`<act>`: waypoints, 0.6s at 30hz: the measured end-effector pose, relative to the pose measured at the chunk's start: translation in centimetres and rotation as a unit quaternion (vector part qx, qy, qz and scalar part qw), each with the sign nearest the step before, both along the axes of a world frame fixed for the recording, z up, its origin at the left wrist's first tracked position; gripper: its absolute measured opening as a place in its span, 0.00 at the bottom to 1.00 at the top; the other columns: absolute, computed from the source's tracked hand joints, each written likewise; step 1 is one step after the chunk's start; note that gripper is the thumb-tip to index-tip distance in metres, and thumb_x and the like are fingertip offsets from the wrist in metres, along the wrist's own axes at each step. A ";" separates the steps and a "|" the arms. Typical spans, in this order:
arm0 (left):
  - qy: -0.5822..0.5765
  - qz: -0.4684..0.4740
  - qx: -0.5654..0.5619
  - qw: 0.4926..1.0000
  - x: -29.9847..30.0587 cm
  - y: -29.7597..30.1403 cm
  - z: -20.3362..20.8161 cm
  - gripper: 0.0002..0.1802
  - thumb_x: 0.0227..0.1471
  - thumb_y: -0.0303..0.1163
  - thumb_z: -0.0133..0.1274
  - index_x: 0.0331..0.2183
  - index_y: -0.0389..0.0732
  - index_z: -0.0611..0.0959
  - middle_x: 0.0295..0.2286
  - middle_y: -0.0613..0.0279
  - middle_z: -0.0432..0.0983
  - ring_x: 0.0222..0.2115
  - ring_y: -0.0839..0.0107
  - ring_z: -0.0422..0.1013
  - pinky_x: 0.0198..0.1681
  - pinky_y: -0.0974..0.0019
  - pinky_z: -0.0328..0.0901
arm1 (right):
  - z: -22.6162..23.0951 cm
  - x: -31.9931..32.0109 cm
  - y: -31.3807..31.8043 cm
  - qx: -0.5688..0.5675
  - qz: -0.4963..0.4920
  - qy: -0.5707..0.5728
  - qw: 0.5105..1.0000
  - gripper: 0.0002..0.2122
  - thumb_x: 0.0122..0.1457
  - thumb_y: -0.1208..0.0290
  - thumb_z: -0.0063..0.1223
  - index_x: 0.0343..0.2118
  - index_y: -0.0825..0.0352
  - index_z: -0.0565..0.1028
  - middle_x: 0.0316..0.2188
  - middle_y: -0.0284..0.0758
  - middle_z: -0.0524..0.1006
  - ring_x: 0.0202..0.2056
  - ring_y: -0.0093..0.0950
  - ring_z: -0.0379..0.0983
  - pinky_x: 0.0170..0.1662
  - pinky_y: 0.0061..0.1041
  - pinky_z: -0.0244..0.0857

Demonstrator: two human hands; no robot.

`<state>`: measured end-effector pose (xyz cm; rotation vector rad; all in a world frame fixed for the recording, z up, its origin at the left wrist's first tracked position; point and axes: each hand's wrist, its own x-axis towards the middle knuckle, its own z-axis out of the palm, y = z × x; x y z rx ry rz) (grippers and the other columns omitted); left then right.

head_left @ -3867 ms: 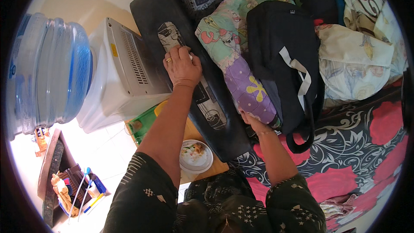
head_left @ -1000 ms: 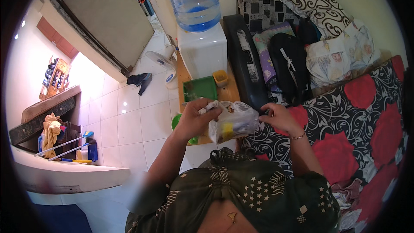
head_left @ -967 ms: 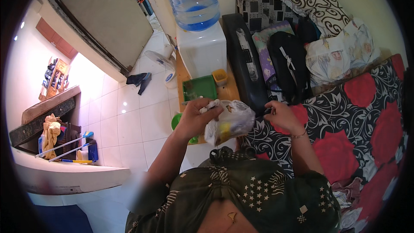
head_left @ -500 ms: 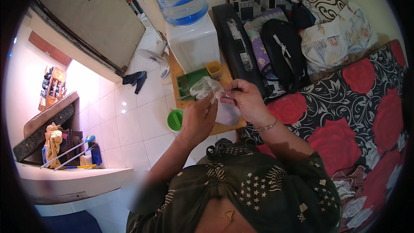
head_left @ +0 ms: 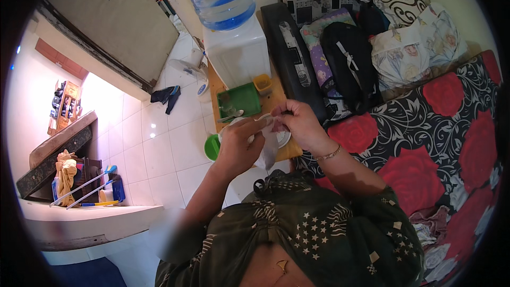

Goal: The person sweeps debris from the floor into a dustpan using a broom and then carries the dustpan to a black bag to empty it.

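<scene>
A thin, whitish translucent plastic bag point(head_left: 269, 151) hangs between my hands, above the wooden table. My left hand point(head_left: 240, 146) pinches its upper edge between thumb and fingers. On the other side my right hand point(head_left: 302, 126), with a bracelet at the wrist, also pinches the top of the bag with its fingertips. What the bag contains, if anything, I cannot make out. Partly hidden behind the hands and bag is a white plate point(head_left: 285, 137). Just beyond them lies a green tray point(head_left: 245, 100) with a spoon and clear glassware in it.
A yellow container point(head_left: 262, 83) and a white water dispenser point(head_left: 236, 56) with a blue bottle stand on the wooden table point(head_left: 277, 95). Left of it is a green tub point(head_left: 212, 148). A rose-patterned bed point(head_left: 409, 165) with bags lies to the right; a fan point(head_left: 188, 68) stands near the door.
The bag's puffed upper part has dropped from above my hands, and the bag now hangs below them. My left hand has shifted slightly left and down, uncovering more of the tray and the plate.
</scene>
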<state>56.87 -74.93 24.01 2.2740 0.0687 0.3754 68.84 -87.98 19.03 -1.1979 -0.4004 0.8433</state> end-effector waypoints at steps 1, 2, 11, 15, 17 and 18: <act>0.001 0.000 0.000 1.000 0.0 0.2 0.2 0.18 0.38 0.20 0.46 0.37 0.37 0.78 0.23 0.51 0.72 0.25 0.55 0.71 0.31 0.61 0.65 | -0.4 0.1 -0.4 -0.010 0.036 0.008 0.999 0.05 0.54 0.84 0.40 0.32 0.73 0.69 0.27 0.37 0.72 0.29 0.29 0.75 0.34 0.25 0.72; 0.009 -0.034 -0.011 0.999 0.1 0.4 0.7 0.17 0.38 0.19 0.46 0.35 0.37 0.79 0.23 0.52 0.72 0.24 0.56 0.71 0.31 0.61 0.65 | -0.5 0.6 -0.8 -0.010 0.036 0.009 0.999 0.05 0.54 0.84 0.40 0.32 0.73 0.69 0.27 0.37 0.72 0.29 0.29 0.75 0.34 0.25 0.72; 0.147 -0.220 -0.031 0.964 0.6 -0.3 2.5 0.16 0.38 0.19 0.48 0.33 0.42 0.81 0.22 0.53 0.73 0.27 0.57 0.71 0.29 0.61 0.64 | 1.0 2.3 0.1 -0.071 0.199 -0.269 0.940 0.04 0.50 0.80 0.46 0.29 0.70 0.71 0.25 0.36 0.73 0.28 0.24 0.73 0.30 0.23 0.67; 0.096 -0.227 0.049 0.968 1.0 -0.3 2.8 0.14 0.39 0.19 0.49 0.32 0.43 0.80 0.23 0.55 0.73 0.27 0.58 0.71 0.28 0.59 0.64 | 0.4 1.0 -1.2 -0.213 0.393 -0.329 0.832 0.04 0.46 0.79 0.50 0.26 0.65 0.74 0.26 0.35 0.74 0.28 0.21 0.72 0.29 0.25 0.63; 0.096 -0.229 0.038 0.968 1.3 0.0 2.3 0.14 0.39 0.20 0.50 0.32 0.42 0.80 0.24 0.56 0.73 0.27 0.58 0.71 0.29 0.59 0.64 | 1.2 0.6 -1.6 -0.233 0.444 -0.343 0.794 0.07 0.46 0.74 0.52 0.30 0.67 0.74 0.28 0.37 0.75 0.30 0.24 0.73 0.31 0.26 0.65; 0.093 -0.233 0.033 0.967 1.3 0.0 2.3 0.13 0.40 0.20 0.50 0.32 0.42 0.80 0.26 0.56 0.73 0.27 0.58 0.71 0.30 0.59 0.64 | 1.4 0.4 -1.8 -0.251 0.488 -0.359 0.755 0.12 0.46 0.69 0.55 0.33 0.68 0.74 0.30 0.39 0.76 0.32 0.28 0.74 0.33 0.28 0.67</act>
